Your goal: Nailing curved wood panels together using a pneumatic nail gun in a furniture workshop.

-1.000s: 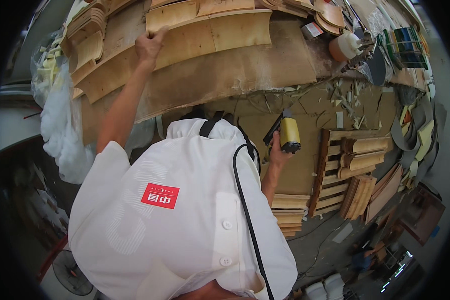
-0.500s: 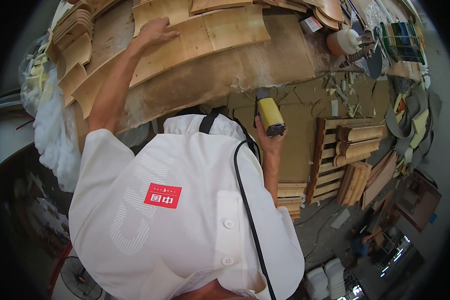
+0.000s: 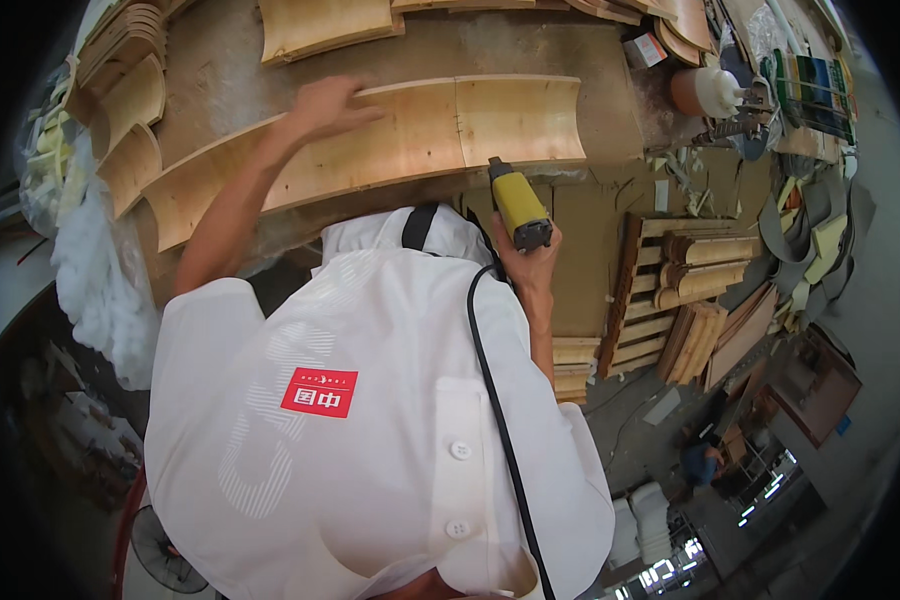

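A long, curved plywood panel, with a seam between two lengths, lies along the near side of the workbench. My left hand is at its far edge, fingers hooked over and thumb pointing right; motion blurs the fingertips. Close to the panel's near right edge, my right hand grips a yellow-and-black power tool by its body. The tool's dark nose points toward the panel; whether it touches cannot be told. Its exact kind does not show. A black cord runs over my white shirt toward that hand.
More curved plywood pieces lie at the bench's far side, with a stack at far left. A squeeze bottle stands at right, near a wire rack. Below are a wooden pallet with wood pieces, and a distant person.
The plywood panel has come toward me and slightly right, together with my left hand. My right hand has drawn the tool slightly back and left. Bare bench now shows behind the panel.
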Tool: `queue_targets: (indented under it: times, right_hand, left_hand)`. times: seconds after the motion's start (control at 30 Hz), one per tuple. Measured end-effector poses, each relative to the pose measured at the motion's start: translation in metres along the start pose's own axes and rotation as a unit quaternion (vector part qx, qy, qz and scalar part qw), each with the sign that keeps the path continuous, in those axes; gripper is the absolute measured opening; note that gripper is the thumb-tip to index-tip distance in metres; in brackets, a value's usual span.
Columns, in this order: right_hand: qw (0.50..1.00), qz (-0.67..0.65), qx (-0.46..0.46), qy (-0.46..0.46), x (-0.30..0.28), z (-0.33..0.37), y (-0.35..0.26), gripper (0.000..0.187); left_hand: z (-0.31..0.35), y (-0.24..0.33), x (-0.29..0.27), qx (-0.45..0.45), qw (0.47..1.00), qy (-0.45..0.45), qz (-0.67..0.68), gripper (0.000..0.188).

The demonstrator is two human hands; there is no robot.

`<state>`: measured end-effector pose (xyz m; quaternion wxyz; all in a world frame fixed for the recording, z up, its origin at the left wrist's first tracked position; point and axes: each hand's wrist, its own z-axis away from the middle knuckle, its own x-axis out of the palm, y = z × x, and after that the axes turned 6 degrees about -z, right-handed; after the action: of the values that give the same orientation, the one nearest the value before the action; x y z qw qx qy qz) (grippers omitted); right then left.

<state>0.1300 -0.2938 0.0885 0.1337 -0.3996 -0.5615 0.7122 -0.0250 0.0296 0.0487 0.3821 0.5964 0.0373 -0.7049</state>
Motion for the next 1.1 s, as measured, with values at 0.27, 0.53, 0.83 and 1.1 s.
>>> queue_targets:
  times: [0.27,0.53,0.83,1.1]
  right_hand:
    - [0.996,0.024,0.078,-0.02,0.006,-0.002,-0.008,0.027]
    - [0.987,0.041,0.147,-0.056,0.012,-0.004,-0.022,0.027]
    - [0.987,0.043,0.142,-0.067,0.015,-0.006,-0.02,0.027]
    - [0.984,0.034,0.164,-0.061,0.016,-0.004,-0.023,0.029]
  left_hand:
    - [0.036,-0.015,-0.024,-0.045,0.998,-0.029,-0.036,0.054]
    - [0.062,0.016,-0.03,-0.094,0.994,-0.022,-0.054,0.038]
    - [0.07,0.017,-0.023,-0.061,0.991,0.022,-0.116,0.034]
    - [0.073,0.022,-0.023,-0.065,0.989,0.028,-0.126,0.032]
